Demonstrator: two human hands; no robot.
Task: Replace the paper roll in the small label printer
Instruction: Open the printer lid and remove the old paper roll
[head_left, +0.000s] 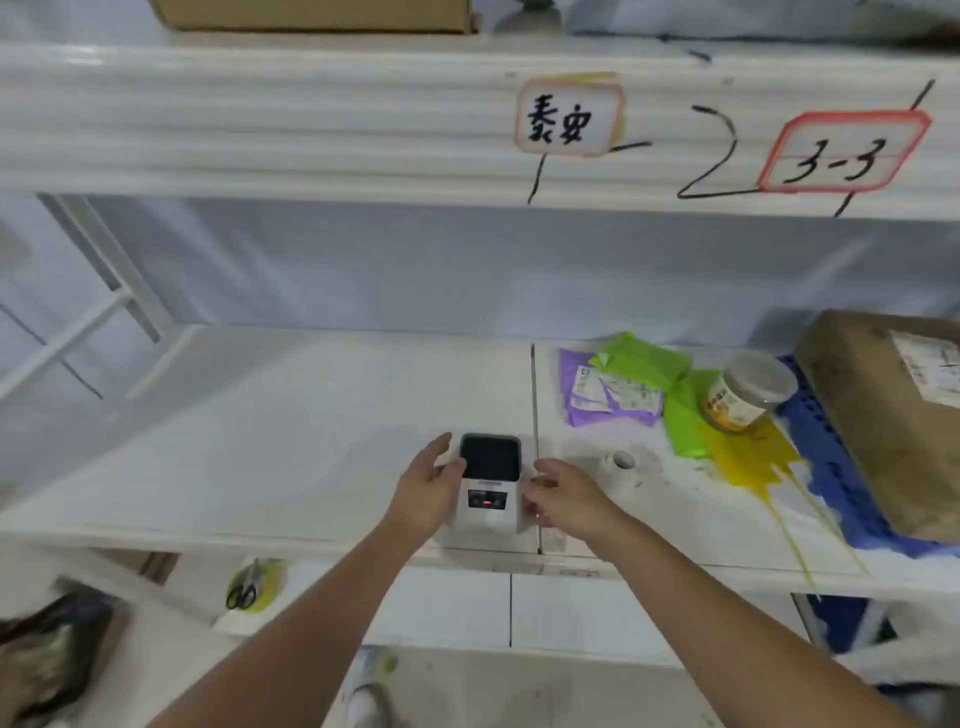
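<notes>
A small white label printer (488, 491) with a dark top window and a red light on its front stands near the front edge of the white shelf (260, 441). My left hand (423, 491) rests against the printer's left side, fingers spread. My right hand (563, 493) is at its right side, fingers curled toward it; whether it touches is unclear. A small white paper roll (619, 462) lies on the shelf just right of my right hand.
To the right lie purple and green mail bags (618, 387), a tipped jar (748, 392) with yellow spill, and a brown cardboard parcel (893, 415). Scissors (244, 590) sit on a lower shelf at left. An upper shelf with handwritten labels hangs overhead.
</notes>
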